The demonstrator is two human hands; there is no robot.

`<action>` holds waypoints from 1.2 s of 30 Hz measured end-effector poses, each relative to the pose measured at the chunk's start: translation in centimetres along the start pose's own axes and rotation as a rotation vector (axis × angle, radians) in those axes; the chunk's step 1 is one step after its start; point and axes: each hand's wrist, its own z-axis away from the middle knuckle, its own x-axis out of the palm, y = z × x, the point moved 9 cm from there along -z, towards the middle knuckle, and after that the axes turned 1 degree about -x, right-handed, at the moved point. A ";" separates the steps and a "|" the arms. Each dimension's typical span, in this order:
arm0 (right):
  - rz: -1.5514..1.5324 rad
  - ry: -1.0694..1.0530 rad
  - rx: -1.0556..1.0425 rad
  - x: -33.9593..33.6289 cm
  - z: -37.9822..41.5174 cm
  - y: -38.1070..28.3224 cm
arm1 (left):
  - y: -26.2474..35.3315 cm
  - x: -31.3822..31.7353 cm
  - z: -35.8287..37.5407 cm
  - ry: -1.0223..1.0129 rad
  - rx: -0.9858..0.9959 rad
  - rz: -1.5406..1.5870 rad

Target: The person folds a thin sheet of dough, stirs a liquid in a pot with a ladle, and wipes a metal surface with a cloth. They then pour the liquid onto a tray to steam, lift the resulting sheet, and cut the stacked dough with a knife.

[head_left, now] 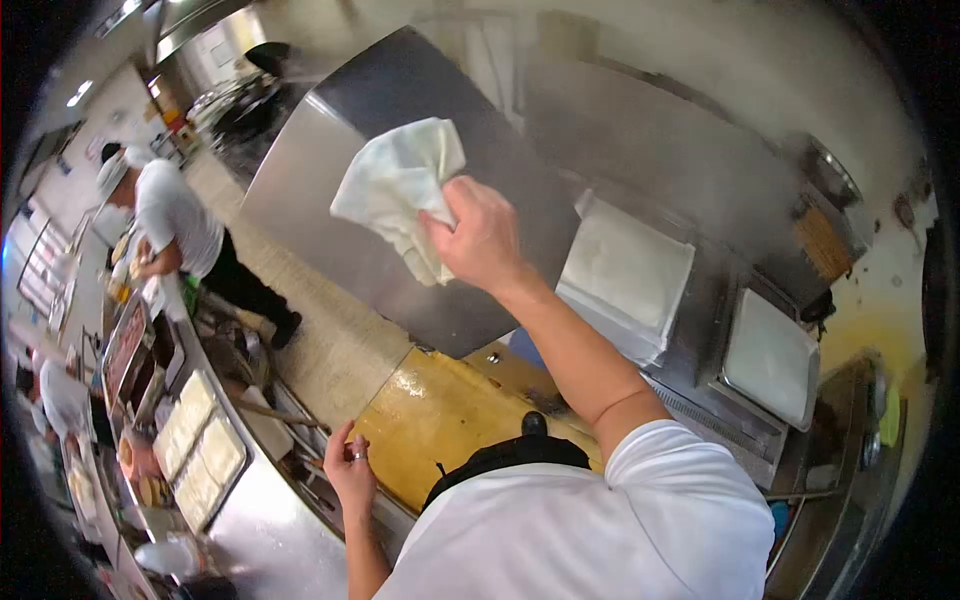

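Note:
My right hand (478, 232) is closed around a bunched white cloth (398, 180), raised at arm's length. The cloth hangs spread out in front of a large stainless steel panel (315, 185) and overlaps it in this view. Low by the edge of the steel counter (285, 540) is my left hand (352, 468), its fingers loosely bent and apart, with a ring on one of them. Nothing shows in that hand.
Steamy air hangs over a tray with a flat white sheet (630, 262) on the right; a second white-filled tray (770, 355) lies beyond it. Trays of pale slabs (203, 450) and a plastic bottle (172, 556) stand on the counter. A person (185, 215) works farther along it.

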 end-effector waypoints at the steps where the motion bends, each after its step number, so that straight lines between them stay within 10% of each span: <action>1: -0.031 -0.038 -0.034 1.4 0.5 -2.3 | -1.0 -2.1 1.0 0.055 -0.031 0.028; 14: -0.541 -0.526 -0.499 21.3 11.6 -31.1 | -6.6 -21.1 16.9 0.705 -0.104 0.081; 36: -0.909 -1.410 -0.751 40.4 40.0 -58.8 | -8.2 -20.0 34.5 1.537 -0.626 -0.026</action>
